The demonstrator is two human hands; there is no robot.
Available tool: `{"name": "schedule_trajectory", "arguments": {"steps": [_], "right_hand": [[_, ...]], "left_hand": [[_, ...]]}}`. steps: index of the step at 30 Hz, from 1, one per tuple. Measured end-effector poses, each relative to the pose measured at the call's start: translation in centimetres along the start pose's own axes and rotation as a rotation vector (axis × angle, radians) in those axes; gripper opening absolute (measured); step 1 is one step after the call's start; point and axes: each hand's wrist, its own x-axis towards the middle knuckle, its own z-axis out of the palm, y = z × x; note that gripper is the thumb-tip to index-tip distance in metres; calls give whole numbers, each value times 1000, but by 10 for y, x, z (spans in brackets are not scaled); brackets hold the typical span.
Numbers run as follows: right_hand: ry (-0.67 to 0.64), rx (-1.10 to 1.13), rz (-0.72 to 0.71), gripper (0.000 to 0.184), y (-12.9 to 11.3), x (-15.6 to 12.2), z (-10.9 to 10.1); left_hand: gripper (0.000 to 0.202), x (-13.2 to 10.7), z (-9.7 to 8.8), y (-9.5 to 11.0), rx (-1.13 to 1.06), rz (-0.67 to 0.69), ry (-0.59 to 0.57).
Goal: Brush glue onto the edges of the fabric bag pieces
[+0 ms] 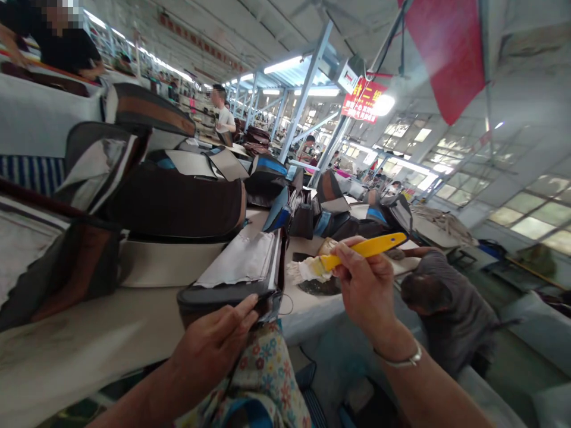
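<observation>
My right hand [363,285] grips a paintbrush [366,246] by its yellow handle. Its bristles [298,270] are caked with a whitish substance and point left. Under the brush, a dark patch [319,286] with whitish smears lies on the table. Closed on the near edge of a dark leather-like piece [200,295], my left hand [218,336] has its fingers pressed together and its thumb largely hidden. Pale lining sheets [241,258] lie on top of that piece. A thin loose thread [289,304] curls beside its right end.
Stacks of dark curved panels [178,199] crowd the pale worktable [66,333] behind and left of my hands. A person [450,303] bends over at the right. Another person [53,35] stands at the upper left. Flower-patterned cloth [267,362] covers my lap.
</observation>
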Motion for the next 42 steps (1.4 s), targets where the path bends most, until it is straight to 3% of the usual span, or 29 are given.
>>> {"name": "schedule_trajectory", "arguments": {"steps": [4,10,13,16,20,24,26,29,32,34,38,40,42], "right_hand": [[-194,-164,-97,17,6,1,15],[-583,-499,-263,20,4,1,20],[-552,-579,-302,22,-4,7,20],[-463,-593,-327,24,-5,10,24],[-634,-685,-296,26,0,9,27],[-513,-636,-280,27,4,6,27],[-519,-618,-243,28,5,6,25],[-498,-454,-50,22,3,10,14],[-169,-16,161,16,-7,20,-7],[-30,236,222,16,-12,25,-24],[-56,521,349,18,-5,19,-55],[-65,642,419,16,8,10,-68],[-25,716,437,15,22,0,-80]], "left_hand": [[44,-5,10,-1,160,126,-35],[32,5,-2,9,220,198,22],[30,10,-4,14,166,205,105],[33,10,-3,15,120,153,71],[30,5,-3,14,178,229,22],[26,3,1,12,191,211,59],[28,5,3,11,222,197,47],[28,17,-6,10,175,180,56],[17,43,-34,8,44,23,156],[12,63,-58,3,-50,-148,173],[20,100,-88,-26,-239,-432,40],[27,117,-86,-45,-328,-465,-41],[33,135,-72,-58,-385,-403,-145]]}}
